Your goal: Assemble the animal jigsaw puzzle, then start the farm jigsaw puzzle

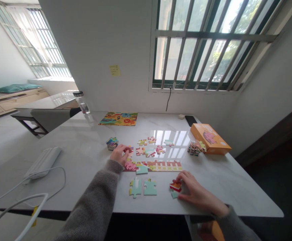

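Note:
My left hand (120,154) is at the left end of a partly joined jigsaw strip (166,166), its curled fingers pinching a puzzle piece (131,151) above the pink corner. At the right front, my right hand (192,189) has thumb and fingers around a red and orange puzzle piece (175,185). A pale green piece (174,194) shows just below that one. Two mint-green pieces, a left one (135,187) and a right one (150,187), lie flat between my hands. Another mint piece (142,169) overlaps the strip. Several loose pieces (150,152) lie beyond it.
Piece stacks stand at left (112,143) and right (194,148). Behind the right stack are an orange box (210,139) and a phone (191,121). A picture sheet (119,118) and bottle (82,102) are at the back; a power strip (43,162) with cables lies left.

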Demonstrator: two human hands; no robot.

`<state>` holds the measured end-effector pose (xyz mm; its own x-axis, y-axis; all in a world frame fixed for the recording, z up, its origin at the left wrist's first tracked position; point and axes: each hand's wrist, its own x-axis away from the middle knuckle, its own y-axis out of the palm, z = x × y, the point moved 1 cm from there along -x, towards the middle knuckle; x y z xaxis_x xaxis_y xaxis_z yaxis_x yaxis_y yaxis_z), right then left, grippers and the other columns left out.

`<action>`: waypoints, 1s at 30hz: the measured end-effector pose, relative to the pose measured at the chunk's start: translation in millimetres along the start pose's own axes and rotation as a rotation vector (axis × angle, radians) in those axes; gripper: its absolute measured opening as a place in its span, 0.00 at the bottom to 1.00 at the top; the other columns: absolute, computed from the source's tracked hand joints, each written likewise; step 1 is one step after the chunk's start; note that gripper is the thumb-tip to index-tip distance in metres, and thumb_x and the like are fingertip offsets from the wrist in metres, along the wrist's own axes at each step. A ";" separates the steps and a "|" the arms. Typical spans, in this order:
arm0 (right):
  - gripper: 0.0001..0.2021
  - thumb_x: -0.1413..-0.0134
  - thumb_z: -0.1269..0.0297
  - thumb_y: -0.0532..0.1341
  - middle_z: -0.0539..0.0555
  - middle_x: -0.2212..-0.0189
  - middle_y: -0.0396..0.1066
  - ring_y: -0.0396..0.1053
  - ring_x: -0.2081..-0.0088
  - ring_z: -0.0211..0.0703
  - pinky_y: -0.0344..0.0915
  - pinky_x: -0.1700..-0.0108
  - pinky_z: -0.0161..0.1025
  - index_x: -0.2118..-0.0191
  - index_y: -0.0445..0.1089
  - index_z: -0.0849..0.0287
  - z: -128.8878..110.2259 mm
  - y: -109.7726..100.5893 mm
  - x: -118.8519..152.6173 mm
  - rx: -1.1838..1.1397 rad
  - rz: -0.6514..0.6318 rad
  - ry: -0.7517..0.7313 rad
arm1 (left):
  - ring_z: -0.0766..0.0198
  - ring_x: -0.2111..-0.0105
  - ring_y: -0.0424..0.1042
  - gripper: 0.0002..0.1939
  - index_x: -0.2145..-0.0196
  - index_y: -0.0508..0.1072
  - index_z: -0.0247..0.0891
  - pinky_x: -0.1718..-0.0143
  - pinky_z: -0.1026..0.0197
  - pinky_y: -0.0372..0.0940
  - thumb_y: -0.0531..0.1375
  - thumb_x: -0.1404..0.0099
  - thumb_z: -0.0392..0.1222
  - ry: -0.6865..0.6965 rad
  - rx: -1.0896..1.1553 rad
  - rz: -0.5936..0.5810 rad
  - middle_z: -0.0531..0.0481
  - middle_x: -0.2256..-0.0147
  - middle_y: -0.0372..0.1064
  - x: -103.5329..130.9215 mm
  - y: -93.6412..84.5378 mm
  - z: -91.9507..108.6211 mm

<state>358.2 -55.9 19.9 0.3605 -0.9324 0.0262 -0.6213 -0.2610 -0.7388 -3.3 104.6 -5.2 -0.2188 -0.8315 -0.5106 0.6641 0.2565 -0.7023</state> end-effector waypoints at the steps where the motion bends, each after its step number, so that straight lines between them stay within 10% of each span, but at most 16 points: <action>1: 0.13 0.50 0.67 0.66 0.55 0.57 0.69 0.67 0.57 0.46 0.67 0.53 0.43 0.58 0.66 0.56 2.0 3.2 -2.3 -0.045 0.012 0.030 | 0.59 0.66 0.71 0.10 0.64 0.76 0.36 0.57 0.56 0.67 0.54 0.35 0.37 -0.009 0.026 0.017 0.47 0.66 0.72 -0.2 -0.6 1.1; 10: 0.24 0.34 0.59 0.55 0.50 0.63 0.68 0.68 0.68 0.37 0.68 0.63 0.38 0.36 0.53 0.50 -27.2 10.2 -51.6 -0.416 0.039 -0.131 | 0.63 0.71 0.71 0.11 0.62 0.76 0.38 0.67 0.62 0.66 0.55 0.35 0.42 -0.046 0.229 -0.105 0.50 0.68 0.75 3.8 4.2 16.2; 19: 0.11 0.37 0.55 0.59 0.51 0.72 0.73 0.70 0.72 0.38 0.64 0.69 0.37 0.61 0.64 0.57 -35.7 18.7 -75.6 -0.493 0.123 -0.091 | 0.63 0.70 0.71 0.12 0.63 0.77 0.38 0.66 0.62 0.65 0.54 0.35 0.42 -0.064 0.200 -0.066 0.49 0.68 0.77 2.8 2.5 12.6; 24: 0.13 0.37 0.54 0.58 0.48 0.75 0.70 0.69 0.73 0.39 0.66 0.68 0.38 0.55 0.62 0.57 -7.7 21.1 -56.8 -0.597 0.206 -0.019 | 0.63 0.70 0.72 0.11 0.63 0.77 0.38 0.65 0.61 0.66 0.55 0.36 0.40 -0.081 0.133 -0.073 0.50 0.67 0.76 3.1 4.0 11.9; 30: 0.07 0.41 0.63 0.59 0.52 0.67 0.70 0.69 0.68 0.41 0.68 0.62 0.41 0.59 0.70 0.57 5.7 12.7 -48.6 -0.136 0.225 -0.027 | 0.62 0.69 0.73 0.11 0.62 0.76 0.39 0.64 0.61 0.66 0.54 0.36 0.40 -0.072 0.076 -0.108 0.49 0.67 0.76 3.6 8.3 6.2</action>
<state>336.8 -12.4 5.4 0.2196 -0.9644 -0.1476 -0.7752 -0.0806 -0.6265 5.8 100.7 -9.8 -0.2414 -0.8862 -0.3954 0.6922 0.1283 -0.7102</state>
